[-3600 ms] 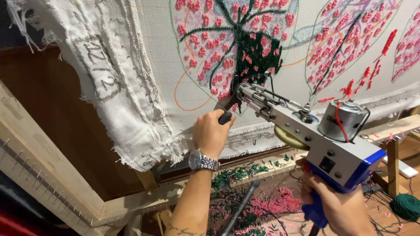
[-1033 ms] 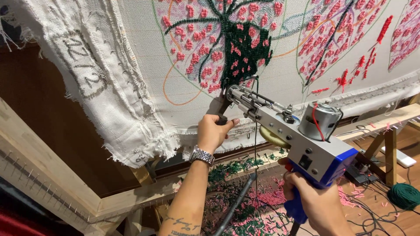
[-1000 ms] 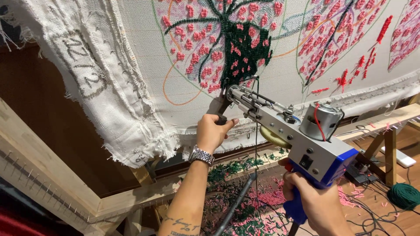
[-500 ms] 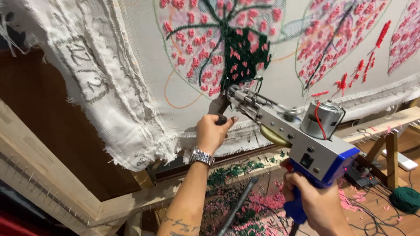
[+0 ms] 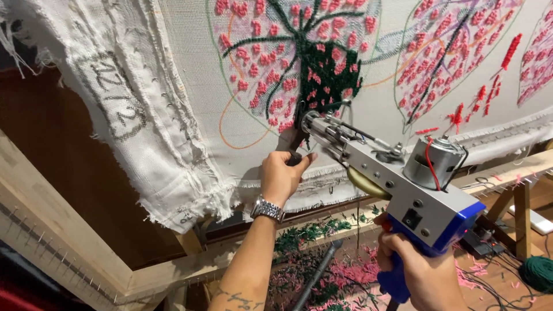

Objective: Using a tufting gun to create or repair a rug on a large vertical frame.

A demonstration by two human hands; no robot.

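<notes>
A pale wooden frame (image 5: 69,230) carries the white cloth (image 5: 173,115), which is stretched over it and hangs ragged at its lower edge. Rows of small nails line the frame's left bar. The cloth bears tufted pink and dark green leaf shapes (image 5: 305,63). Below, the wooden floor (image 5: 507,288) is littered with green and pink yarn scraps (image 5: 322,265). A green yarn ball (image 5: 538,272) lies on the floor at the right, with dark cables beside it.
</notes>
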